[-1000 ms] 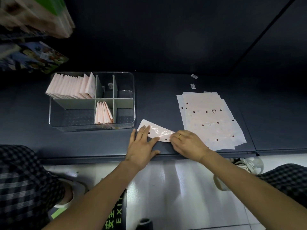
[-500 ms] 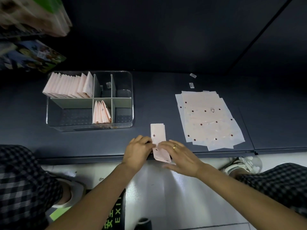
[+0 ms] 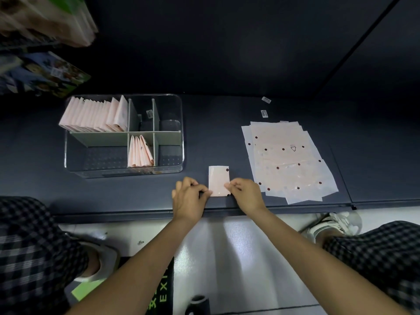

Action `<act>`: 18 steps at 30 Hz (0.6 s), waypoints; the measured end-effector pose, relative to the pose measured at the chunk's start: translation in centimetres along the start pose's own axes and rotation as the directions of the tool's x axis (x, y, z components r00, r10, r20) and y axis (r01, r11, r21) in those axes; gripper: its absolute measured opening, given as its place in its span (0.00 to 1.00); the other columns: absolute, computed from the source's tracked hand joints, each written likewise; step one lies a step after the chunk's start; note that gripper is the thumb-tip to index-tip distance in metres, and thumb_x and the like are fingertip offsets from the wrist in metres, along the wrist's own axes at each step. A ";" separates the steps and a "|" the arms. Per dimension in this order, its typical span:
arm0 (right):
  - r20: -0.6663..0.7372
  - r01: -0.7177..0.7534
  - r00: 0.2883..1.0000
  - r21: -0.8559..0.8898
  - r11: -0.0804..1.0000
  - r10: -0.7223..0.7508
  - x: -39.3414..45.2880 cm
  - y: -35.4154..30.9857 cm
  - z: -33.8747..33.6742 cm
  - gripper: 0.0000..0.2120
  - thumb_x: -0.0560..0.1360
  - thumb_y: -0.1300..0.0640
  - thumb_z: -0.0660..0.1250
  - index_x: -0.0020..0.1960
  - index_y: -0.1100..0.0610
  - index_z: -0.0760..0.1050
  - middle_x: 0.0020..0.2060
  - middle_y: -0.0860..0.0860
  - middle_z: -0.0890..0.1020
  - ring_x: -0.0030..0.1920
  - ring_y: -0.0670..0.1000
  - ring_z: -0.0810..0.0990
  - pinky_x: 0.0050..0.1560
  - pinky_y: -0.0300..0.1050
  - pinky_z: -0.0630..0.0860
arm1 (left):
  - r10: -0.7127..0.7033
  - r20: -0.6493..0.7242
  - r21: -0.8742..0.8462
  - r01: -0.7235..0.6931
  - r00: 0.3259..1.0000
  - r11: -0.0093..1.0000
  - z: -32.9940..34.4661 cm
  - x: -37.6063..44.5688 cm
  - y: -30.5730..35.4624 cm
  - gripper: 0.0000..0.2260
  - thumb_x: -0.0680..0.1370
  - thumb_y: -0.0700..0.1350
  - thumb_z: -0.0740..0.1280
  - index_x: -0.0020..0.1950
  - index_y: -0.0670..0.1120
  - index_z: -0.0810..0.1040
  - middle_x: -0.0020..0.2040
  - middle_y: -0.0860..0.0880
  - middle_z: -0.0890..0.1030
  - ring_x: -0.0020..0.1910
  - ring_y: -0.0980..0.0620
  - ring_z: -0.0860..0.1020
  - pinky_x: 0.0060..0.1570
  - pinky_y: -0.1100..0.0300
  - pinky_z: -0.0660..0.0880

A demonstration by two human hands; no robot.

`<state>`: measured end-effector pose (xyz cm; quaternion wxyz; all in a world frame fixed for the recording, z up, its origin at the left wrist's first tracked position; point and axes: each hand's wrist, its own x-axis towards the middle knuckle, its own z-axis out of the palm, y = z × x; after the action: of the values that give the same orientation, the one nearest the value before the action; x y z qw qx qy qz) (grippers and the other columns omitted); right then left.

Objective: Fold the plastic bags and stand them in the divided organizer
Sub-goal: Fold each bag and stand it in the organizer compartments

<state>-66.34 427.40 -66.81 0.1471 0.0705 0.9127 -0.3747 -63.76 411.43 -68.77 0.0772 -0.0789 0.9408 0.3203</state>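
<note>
A small folded pink plastic bag (image 3: 217, 179) lies flat near the front edge of the dark shelf (image 3: 216, 123). My left hand (image 3: 189, 196) pinches its lower left corner with curled fingers. My right hand (image 3: 246, 194) pinches its lower right edge. The clear divided organizer (image 3: 179, 105) stands to the left, with a row of several folded bags (image 3: 95, 114) upright in its back left compartment and several more folded bags (image 3: 139, 152) in the front middle one. A flat stack of unfolded bags (image 3: 286, 160) lies to the right.
Two small labels (image 3: 264, 106) lie behind the flat stack. Packaged goods (image 3: 43, 73) hang over the shelf at the far left. My knees in checked fabric and my shoes are below the shelf edge, on a pale floor.
The bag went from a long slanted strip to a shorter upright rectangle, folded over on itself. Both hands shifted from pressing it flat to pinching its lower corners.
</note>
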 end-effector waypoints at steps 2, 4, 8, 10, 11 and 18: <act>0.045 -0.071 0.996 -0.042 0.997 0.073 0.8 -0.5 -0.2 0.12 0.76 0.52 0.66 0.44 0.62 0.80 0.41 0.54 0.83 0.44 0.53 0.79 0.47 0.44 0.74 | -0.026 0.008 0.025 0.026 1.000 0.999 0.1 0.0 0.4 0.09 0.77 0.54 0.65 0.48 0.51 0.82 0.54 0.51 0.70 0.56 0.49 0.66 0.53 0.60 0.58; 0.081 -0.132 0.987 -0.062 0.989 0.137 1.4 -0.9 -0.3 0.13 0.76 0.53 0.66 0.42 0.62 0.79 0.37 0.53 0.80 0.42 0.53 0.77 0.45 0.43 0.73 | -0.045 -0.013 0.040 0.046 0.999 0.998 0.0 -0.1 0.8 0.08 0.78 0.53 0.65 0.50 0.50 0.80 0.55 0.50 0.71 0.57 0.48 0.67 0.56 0.58 0.61; 0.113 -0.181 0.975 -0.103 0.978 0.193 1.9 -1.3 -0.6 0.14 0.76 0.53 0.67 0.34 0.58 0.75 0.29 0.50 0.74 0.37 0.52 0.72 0.41 0.41 0.69 | 0.245 -0.076 0.135 -0.234 0.966 0.963 -0.2 -1.2 1.1 0.15 0.77 0.49 0.66 0.62 0.45 0.73 0.64 0.46 0.71 0.64 0.45 0.68 0.63 0.55 0.63; 0.113 -0.196 0.972 -0.108 0.974 0.208 1.9 -1.5 -0.7 0.18 0.75 0.53 0.67 0.28 0.55 0.70 0.25 0.48 0.71 0.34 0.50 0.70 0.39 0.40 0.67 | 0.423 0.101 0.237 -0.435 0.900 0.868 0.4 -2.0 0.9 0.23 0.80 0.51 0.61 0.73 0.44 0.63 0.76 0.46 0.59 0.75 0.46 0.56 0.74 0.54 0.48; 0.113 -0.200 0.971 -0.111 0.973 0.213 1.9 -1.5 -0.7 0.19 0.75 0.53 0.67 0.27 0.54 0.69 0.25 0.47 0.71 0.33 0.50 0.70 0.39 0.40 0.66 | 0.441 0.199 0.283 -0.482 0.875 0.829 0.8 -2.3 0.8 0.28 0.81 0.54 0.56 0.77 0.44 0.54 0.78 0.46 0.50 0.77 0.48 0.47 0.74 0.56 0.38; 0.041 -0.227 0.973 -0.048 0.973 0.229 1.6 -1.7 -0.5 0.09 0.75 0.52 0.66 0.43 0.57 0.79 0.41 0.51 0.82 0.43 0.50 0.77 0.44 0.41 0.70 | 0.367 0.375 0.434 -0.511 0.851 0.742 1.8 -2.8 -0.1 0.37 0.79 0.65 0.50 0.73 0.50 0.30 0.75 0.42 0.33 0.75 0.46 0.33 0.73 0.53 0.34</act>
<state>-68.38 426.59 -65.84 0.2119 0.1627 0.9028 -0.3371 -60.88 412.73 -69.66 0.1423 0.2144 0.9637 0.0711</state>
